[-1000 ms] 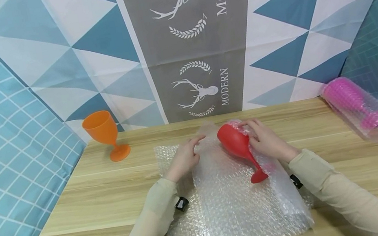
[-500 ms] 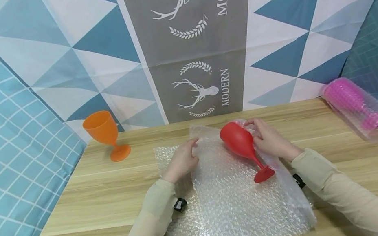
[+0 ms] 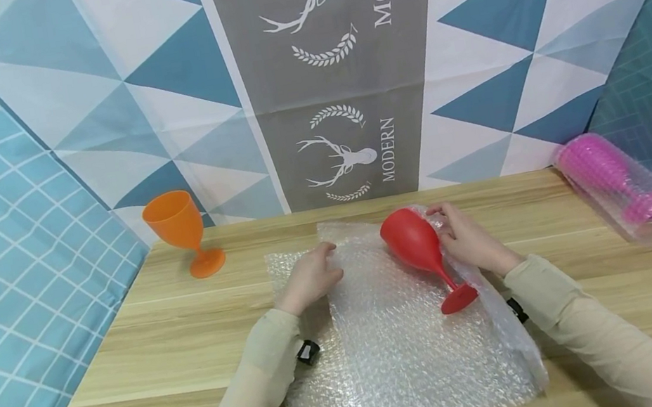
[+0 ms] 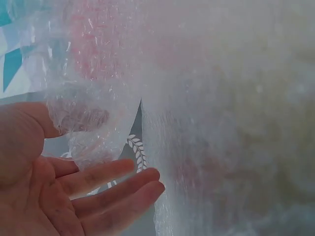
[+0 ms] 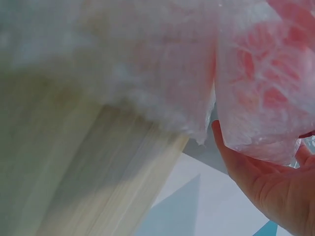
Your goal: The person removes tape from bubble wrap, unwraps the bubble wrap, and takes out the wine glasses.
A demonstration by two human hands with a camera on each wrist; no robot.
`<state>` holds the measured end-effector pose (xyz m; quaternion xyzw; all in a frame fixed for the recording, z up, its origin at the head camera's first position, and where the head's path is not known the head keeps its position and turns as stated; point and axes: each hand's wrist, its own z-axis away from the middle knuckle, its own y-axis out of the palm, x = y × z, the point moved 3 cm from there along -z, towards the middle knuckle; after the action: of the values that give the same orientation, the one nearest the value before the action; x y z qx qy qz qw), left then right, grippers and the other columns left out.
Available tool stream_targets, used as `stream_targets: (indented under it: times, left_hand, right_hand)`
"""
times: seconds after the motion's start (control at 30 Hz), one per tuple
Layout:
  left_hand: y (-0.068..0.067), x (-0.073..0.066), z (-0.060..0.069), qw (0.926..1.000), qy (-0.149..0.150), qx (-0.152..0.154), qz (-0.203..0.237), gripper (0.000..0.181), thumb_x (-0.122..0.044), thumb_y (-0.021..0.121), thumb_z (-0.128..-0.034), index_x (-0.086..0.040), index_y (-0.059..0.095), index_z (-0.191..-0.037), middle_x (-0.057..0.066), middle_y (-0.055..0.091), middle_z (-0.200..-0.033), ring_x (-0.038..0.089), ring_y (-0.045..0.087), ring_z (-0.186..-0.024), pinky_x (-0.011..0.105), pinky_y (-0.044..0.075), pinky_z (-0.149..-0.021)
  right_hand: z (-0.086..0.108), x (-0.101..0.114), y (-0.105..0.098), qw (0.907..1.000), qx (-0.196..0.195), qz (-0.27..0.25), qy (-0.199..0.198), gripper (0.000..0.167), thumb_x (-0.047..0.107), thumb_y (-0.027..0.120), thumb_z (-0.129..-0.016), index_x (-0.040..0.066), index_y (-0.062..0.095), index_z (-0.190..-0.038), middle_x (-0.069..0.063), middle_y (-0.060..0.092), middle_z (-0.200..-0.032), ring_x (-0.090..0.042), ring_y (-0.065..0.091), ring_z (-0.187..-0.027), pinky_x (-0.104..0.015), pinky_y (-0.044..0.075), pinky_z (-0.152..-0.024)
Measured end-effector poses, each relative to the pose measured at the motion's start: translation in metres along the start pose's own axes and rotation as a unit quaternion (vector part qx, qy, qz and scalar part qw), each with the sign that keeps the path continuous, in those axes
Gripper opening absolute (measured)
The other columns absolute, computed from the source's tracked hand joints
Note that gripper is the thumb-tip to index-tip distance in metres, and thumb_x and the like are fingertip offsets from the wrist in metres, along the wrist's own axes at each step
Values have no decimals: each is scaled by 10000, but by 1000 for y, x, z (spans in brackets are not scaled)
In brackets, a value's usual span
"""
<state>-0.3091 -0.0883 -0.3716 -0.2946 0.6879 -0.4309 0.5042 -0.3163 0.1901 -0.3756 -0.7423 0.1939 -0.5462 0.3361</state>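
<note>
A red plastic goblet (image 3: 411,240) lies tilted on a sheet of bubble wrap (image 3: 416,367), its bowl toward the back and its foot toward the front right. My left hand (image 3: 310,278) pinches the wrap's back left part with thumb and forefinger, while the other fingers (image 4: 113,201) extend. At the right side, my right hand (image 3: 469,241) holds the wrap's raised edge beside the goblet's bowl. In the right wrist view, its fingers (image 5: 241,167) curve around the wrap (image 5: 266,108), and red shows through. The wrap hides part of both hands' grips.
An orange goblet (image 3: 179,227) stands upright at the back left of the wooden table (image 3: 136,376). At the far right lies a pink goblet (image 3: 602,170) rolled in bubble wrap. A patterned cloth wall (image 3: 340,87) rises behind the table.
The red goblet has shifted slightly right, and more of its foot shows. The right hand has moved a little right. My left hand has drawn slightly left, and the wrap's back left corner spreads wider.
</note>
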Motion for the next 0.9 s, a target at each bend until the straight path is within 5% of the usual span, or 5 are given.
stream_targets:
  times: [0.33, 0.63, 0.9]
  left_hand:
    - [4, 8, -2, 9997, -77, 234, -43, 542, -165, 607, -804, -2, 450, -1297, 199, 565, -1209, 350, 554, -1074, 431, 433, -943]
    - [4, 13, -5, 9991, -40, 416, -94, 528, -143, 596, -815, 8, 446, -1299, 199, 537, -1248, 358, 520, -1124, 432, 403, -977]
    - [5, 15, -6, 9988, -3, 481, -131, 533, -125, 602, -802, 15, 449, -1293, 201, 537, -1247, 369, 517, -1122, 437, 400, -978]
  right_hand:
    - [3, -8, -4, 9996, 102, -165, 196, 414, -40, 405, -875, -8, 291, -1272, -259, 409, -1267, -415, 502, -1103, -435, 521, -805]
    - [2, -14, -7, 9996, 43, -172, 207, 348, -48, 352, -885, -40, 297, -1229, -273, 479, -1115, -285, 536, -803, -303, 467, -660]
    - [4, -20, -7, 9997, -75, -201, 66, 327, -63, 334, -888, -61, 277, -1210, -324, 433, -1231, -437, 458, -1133, -499, 440, -882]
